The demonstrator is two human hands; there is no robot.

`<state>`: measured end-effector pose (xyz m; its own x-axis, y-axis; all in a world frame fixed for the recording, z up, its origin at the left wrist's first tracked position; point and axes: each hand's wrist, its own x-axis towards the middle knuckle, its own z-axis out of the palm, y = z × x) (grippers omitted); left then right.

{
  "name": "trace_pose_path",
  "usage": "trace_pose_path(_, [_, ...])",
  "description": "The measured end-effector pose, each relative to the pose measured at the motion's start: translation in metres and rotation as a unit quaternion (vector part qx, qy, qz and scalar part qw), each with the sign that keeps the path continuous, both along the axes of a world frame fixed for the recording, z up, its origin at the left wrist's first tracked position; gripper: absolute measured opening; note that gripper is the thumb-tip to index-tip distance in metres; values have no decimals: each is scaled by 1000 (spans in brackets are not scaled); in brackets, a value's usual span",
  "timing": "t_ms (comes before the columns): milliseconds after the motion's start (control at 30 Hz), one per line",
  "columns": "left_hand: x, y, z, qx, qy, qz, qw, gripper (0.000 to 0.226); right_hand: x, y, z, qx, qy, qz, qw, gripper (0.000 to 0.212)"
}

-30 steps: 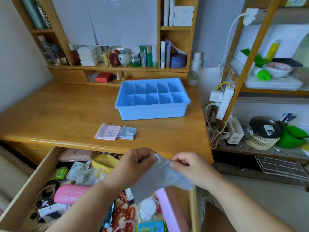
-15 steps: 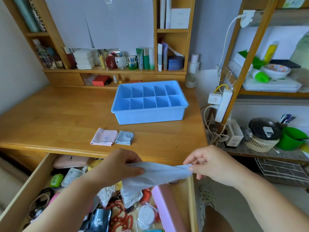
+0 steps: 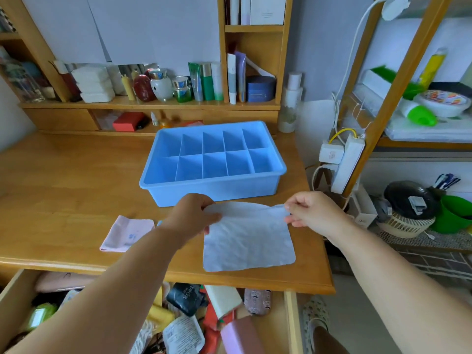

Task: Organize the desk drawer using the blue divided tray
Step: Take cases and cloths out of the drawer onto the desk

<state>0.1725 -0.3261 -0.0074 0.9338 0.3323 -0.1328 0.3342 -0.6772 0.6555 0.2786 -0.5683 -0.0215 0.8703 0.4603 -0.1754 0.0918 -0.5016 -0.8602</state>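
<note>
A pale blue cloth (image 3: 249, 241) lies spread flat on the wooden desk (image 3: 63, 180), just in front of the blue divided tray (image 3: 217, 191). My left hand (image 3: 190, 215) pinches the cloth's far left corner and my right hand (image 3: 310, 212) pinches its far right corner. The tray's compartments hold nothing. A folded pink cloth (image 3: 126, 233) lies to the left of my left hand; my left arm hides the small blue cloth beside it. The open drawer (image 3: 15, 297) below the desk edge is full of mixed items.
In the drawer lie a black packet (image 3: 185, 297), a patterned case (image 3: 256, 301), a pink box (image 3: 241, 335) and a printed packet (image 3: 182, 335). Bottles and jars line the back shelf (image 3: 153, 104). A power strip (image 3: 346, 162) with cables hangs at the desk's right.
Both hands have lifted the pale blue cloth from over the drawer onto the desk and spread it flat in front of the tray.
</note>
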Motion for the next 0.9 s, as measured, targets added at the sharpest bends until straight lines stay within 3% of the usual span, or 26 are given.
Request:
trace_pose_path(167, [-15, 3, -9, -16, -45, 2, 999, 16, -7, -4, -9, -26, -61, 18, 998, 16])
trace_pose_path(267, [-41, -1, -14, 25, -106, -81, 991, 17, -23, -12, -10, -61, -110, 60, 990, 16])
trace_pose_path(367, [-69, -4, -21, 86, -160, -150, 972, 20, -38, -22, -12, -36, -125, 85, 988, 16])
trace_pose_path(533, [-87, -12, -33, 204, -113, -215, 948, 30, -54, -32, -22, -137, -187, 169, 958, 10])
trace_pose_path(600, [-87, -12, -30, 219, -115, -201, 948, 28, -54, -31, -22, -162, -193, 178, 951, 9])
trace_pose_path(733, [-65, -10, -27, 170, -178, -94, 965, 23, -39, -11, -11, -135, -266, 86, 951, 11])
trace_pose_path(833, [-36, -12, -30, 152, -105, -51, 981, 15, -22, 9, -10, -231, -233, 95, 940, 27])
trace_pose_path(900, [-21, -13, -31, 145, -22, -67, 987, 13, -14, 20, -10, -269, -165, 122, 941, 18])
